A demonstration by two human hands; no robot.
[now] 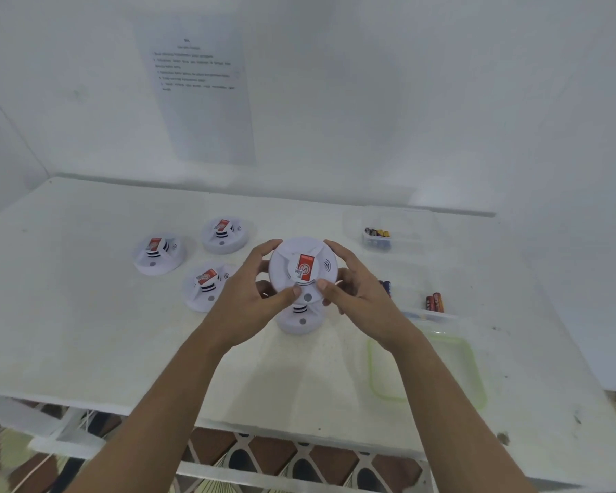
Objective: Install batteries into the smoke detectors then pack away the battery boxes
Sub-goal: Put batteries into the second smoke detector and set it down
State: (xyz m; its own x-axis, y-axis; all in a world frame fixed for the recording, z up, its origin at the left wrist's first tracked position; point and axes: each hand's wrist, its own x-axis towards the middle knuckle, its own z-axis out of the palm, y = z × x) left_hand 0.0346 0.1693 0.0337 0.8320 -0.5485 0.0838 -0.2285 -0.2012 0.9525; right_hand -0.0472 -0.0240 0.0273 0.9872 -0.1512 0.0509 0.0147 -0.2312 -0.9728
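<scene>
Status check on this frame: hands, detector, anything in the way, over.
Left hand and right hand both grip the smoke detector. Second detector on the table, partly hidden behind it. Nothing blocking.
</scene>
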